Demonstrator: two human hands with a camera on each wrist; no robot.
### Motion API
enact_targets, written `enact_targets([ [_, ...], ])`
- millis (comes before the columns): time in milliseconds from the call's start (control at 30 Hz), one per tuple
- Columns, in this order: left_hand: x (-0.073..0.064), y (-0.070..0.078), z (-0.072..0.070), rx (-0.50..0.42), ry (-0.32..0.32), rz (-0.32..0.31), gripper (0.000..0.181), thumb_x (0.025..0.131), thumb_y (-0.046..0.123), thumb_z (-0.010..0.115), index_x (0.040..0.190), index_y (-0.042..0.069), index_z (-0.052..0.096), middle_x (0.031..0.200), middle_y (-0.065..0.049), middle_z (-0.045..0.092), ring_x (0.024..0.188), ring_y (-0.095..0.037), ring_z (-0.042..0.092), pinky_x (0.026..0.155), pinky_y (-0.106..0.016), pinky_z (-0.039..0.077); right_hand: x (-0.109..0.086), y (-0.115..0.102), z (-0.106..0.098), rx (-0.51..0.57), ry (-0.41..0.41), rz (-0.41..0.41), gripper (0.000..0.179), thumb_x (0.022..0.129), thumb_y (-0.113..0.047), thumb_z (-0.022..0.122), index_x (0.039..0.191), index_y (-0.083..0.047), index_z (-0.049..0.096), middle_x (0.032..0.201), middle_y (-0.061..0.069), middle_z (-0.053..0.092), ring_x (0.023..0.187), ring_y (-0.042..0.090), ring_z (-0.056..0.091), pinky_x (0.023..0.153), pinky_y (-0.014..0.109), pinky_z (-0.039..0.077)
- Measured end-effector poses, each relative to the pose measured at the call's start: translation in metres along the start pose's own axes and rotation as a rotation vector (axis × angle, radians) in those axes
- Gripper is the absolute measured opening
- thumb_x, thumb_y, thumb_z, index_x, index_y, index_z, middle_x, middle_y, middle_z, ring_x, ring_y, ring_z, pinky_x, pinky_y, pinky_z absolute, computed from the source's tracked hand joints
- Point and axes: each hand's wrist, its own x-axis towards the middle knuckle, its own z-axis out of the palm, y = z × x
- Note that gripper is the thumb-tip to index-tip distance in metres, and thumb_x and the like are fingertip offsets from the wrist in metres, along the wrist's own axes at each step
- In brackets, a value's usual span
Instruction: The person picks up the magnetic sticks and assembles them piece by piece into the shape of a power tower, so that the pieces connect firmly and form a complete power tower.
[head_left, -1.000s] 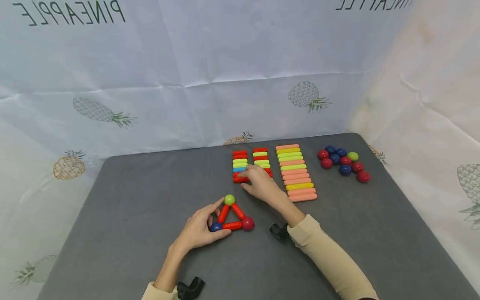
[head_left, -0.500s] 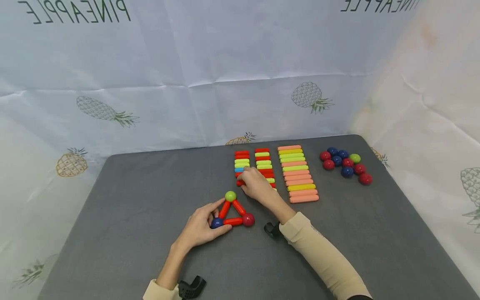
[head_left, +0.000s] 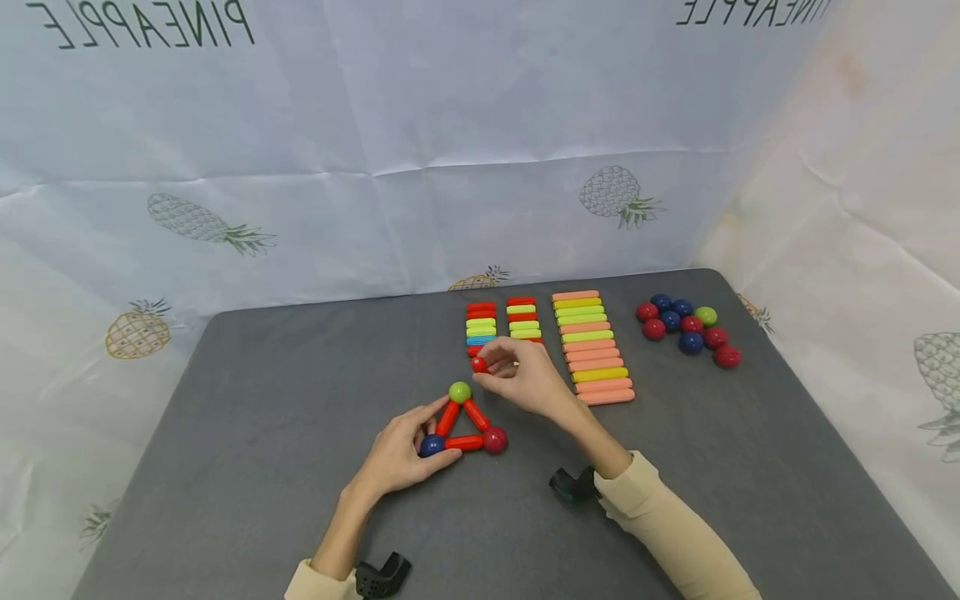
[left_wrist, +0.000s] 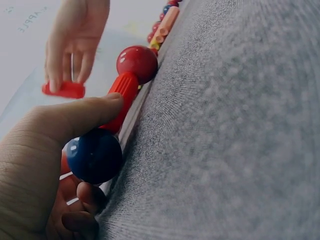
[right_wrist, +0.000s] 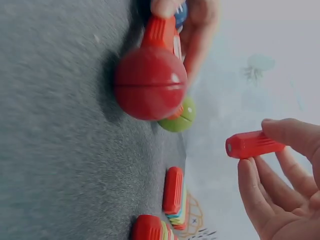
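A triangle of three red rods joins a green ball [head_left: 460, 392], a crimson ball [head_left: 495, 439] and a blue ball [head_left: 432, 446] on the grey table [head_left: 300, 400]. My left hand [head_left: 397, 454] holds its blue corner, thumb along the lower red rod [left_wrist: 127, 87], other fingers curled behind the blue ball. In my right hand [head_left: 528, 379] a loose short red rod [right_wrist: 255, 144] is pinched between thumb and fingertips, raised above the table beyond the triangle. The right wrist view shows that rod's end facing the camera, apart from the triangle's balls.
Two columns of short coloured rods [head_left: 481, 323] lie behind my right hand, which partly covers the nearer ones. To their right is a column of longer rods [head_left: 592, 355]. Several loose balls [head_left: 691, 342] cluster at the back right. A patterned cloth [head_left: 405, 225] hangs behind the table.
My right hand has taken a red rod from the near end of the left short column and lifted it. My left hand stays on the triangle, nearly still.
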Motion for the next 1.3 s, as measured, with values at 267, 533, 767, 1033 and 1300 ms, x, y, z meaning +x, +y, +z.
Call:
enact_targets([
  [267,-0.001,0.000,-0.001,-0.021,0.000,-0.010,0.072,0.081,0.039,0.085,0.144,0.016,0.058,0.080,0.010,0.051,0.055,0.000,0.040,0.050,-0.017,0.031,-0.028,-0.006,-0.002,0.086,-0.084,-0.041,0.024,0.086,-0.009,0.081,0.105,-0.008,0.068,0.101,0.009,0.072,0.093,0.018,0.070,0.081,0.028,0.062],
  [533,-0.003,0.000,0.001,-0.036,-0.008,-0.043,0.073,0.081,0.038,0.085,0.144,0.015,0.058,0.080,0.010,0.052,0.055,-0.001,0.041,0.049,-0.018,0.031,-0.052,0.003,0.003,0.084,-0.174,-0.038,0.022,0.087,-0.010,0.081,0.102,-0.008,0.065,0.099,0.008,0.069,0.092,0.017,0.067,0.081,0.026,0.062],
  [767,-0.002,0.002,0.002,-0.030,-0.010,-0.065,0.074,0.080,0.039,0.086,0.144,0.016,0.058,0.081,0.010,0.051,0.056,-0.001,0.042,0.050,-0.018,0.032,-0.060,0.010,0.005,0.081,-0.198,-0.004,0.025,0.088,-0.010,0.080,0.105,-0.007,0.063,0.101,0.008,0.068,0.092,0.018,0.067,0.080,0.025,0.061],
  [1033,-0.002,0.001,0.002,-0.036,-0.010,-0.060,0.074,0.080,0.040,0.086,0.145,0.018,0.058,0.080,0.010,0.052,0.055,-0.001,0.041,0.050,-0.018,0.032,-0.060,0.012,0.010,-0.064,-0.236,-0.054,0.031,0.088,-0.014,0.081,0.117,-0.004,0.073,0.105,0.005,0.076,0.090,0.010,0.070,0.084,0.023,0.060],
  [1300,-0.001,0.001,0.001,-0.026,-0.007,-0.061,0.074,0.080,0.041,0.086,0.145,0.018,0.058,0.081,0.010,0.052,0.056,0.000,0.041,0.050,-0.018,0.031,-0.057,0.010,0.013,-0.124,-0.226,-0.074,0.027,0.087,-0.014,0.082,0.112,-0.005,0.077,0.097,0.003,0.076,0.085,0.004,0.069,0.082,0.021,0.059],
])
